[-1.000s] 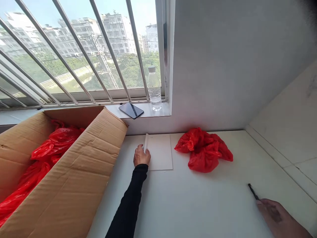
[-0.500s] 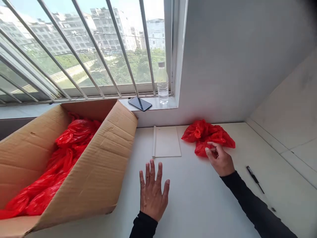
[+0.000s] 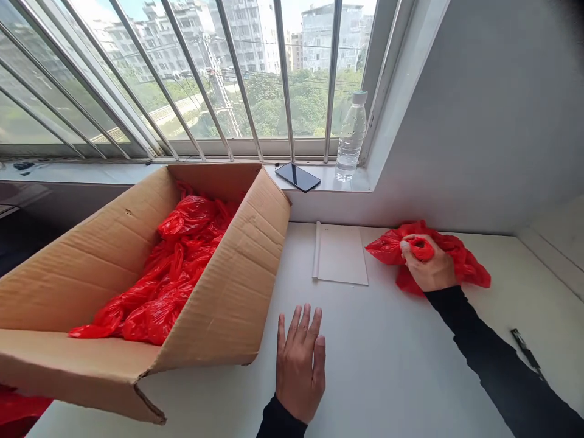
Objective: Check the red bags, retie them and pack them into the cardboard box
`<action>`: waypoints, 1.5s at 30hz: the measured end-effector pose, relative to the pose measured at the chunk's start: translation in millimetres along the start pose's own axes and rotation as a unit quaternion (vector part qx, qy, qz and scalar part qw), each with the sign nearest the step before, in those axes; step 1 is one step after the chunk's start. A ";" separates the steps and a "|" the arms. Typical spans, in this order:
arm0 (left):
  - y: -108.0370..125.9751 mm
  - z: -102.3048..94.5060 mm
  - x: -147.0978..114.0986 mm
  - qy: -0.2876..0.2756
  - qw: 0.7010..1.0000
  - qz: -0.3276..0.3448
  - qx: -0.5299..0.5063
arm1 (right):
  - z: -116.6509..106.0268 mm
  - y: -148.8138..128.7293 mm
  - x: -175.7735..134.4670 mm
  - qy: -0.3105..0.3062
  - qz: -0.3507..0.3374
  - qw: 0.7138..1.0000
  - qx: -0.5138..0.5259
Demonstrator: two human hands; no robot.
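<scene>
My right hand (image 3: 431, 264) is closed around the gathered part of a red plastic bag (image 3: 468, 261), which lies near the wall on the right of the white table. Part of the bag bulges out between thumb and fingers. In the lower middle, my left hand (image 3: 301, 365) is flat over the white table (image 3: 365, 377), fingers stretched, holding nothing. Beyond it is a pale, thin notebook-like pad (image 3: 342, 255) with a rolled or bound left edge. To the left, an open cardboard box (image 3: 228, 286) holds several knotted red plastic bags (image 3: 182, 267).
A phone (image 3: 298, 177) and a clear water bottle (image 3: 351, 140) are on the windowsill (image 3: 360, 180) behind the table. Metal bars cross the window. A black pen (image 3: 527, 350) lies at the right, partly behind my sleeve. Red plastic (image 3: 18, 413) shows at the lower left corner.
My right hand has closed on the red bag, having hovered at it with fingers apart. The view has turned left, so everything appears shifted right. My left hand stays flat.
</scene>
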State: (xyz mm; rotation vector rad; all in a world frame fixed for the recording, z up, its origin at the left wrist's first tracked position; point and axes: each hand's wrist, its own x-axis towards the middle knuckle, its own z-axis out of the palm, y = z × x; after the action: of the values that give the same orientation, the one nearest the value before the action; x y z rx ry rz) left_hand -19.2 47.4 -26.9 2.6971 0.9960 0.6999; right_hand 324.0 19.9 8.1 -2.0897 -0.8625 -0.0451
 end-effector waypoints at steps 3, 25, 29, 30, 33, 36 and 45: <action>7.3 0.3 -0.2 0.007 0.992 -0.017 -0.126 | -15.1 -22.6 -47.2 -0.028 0.010 0.999 0.036; 23.7 -0.4 -17.2 0.026 0.973 -0.018 -0.229 | -29.6 -44.0 -181.4 -0.277 -0.148 0.945 0.087; 23.1 -1.3 -19.3 0.037 0.968 -0.020 -0.249 | -24.7 -46.9 -183.8 -0.300 -0.169 0.930 0.131; 22.5 -2.0 -20.3 0.037 0.967 -0.022 -0.250 | -24.7 -47.5 -184.4 -0.303 -0.177 0.926 0.138; 21.2 -5.2 -23.4 0.036 0.966 -0.033 -0.254 | -26.1 -47.1 -184.2 -0.311 -0.183 0.921 0.149; 21.1 -8.0 -25.4 0.036 0.964 -0.045 -0.258 | -28.5 -45.0 -182.5 -0.304 -0.153 0.927 0.158; 28.4 -9.8 -23.1 0.039 0.963 -0.050 -0.261 | -33.3 -59.3 -187.8 -0.290 -0.162 0.931 0.152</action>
State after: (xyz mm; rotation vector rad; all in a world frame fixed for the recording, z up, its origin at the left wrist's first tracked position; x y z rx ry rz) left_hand -23.4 10.9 -17.6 2.1629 0.8142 0.9055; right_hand 154.8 -86.0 9.9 -1.6616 -1.4607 0.5246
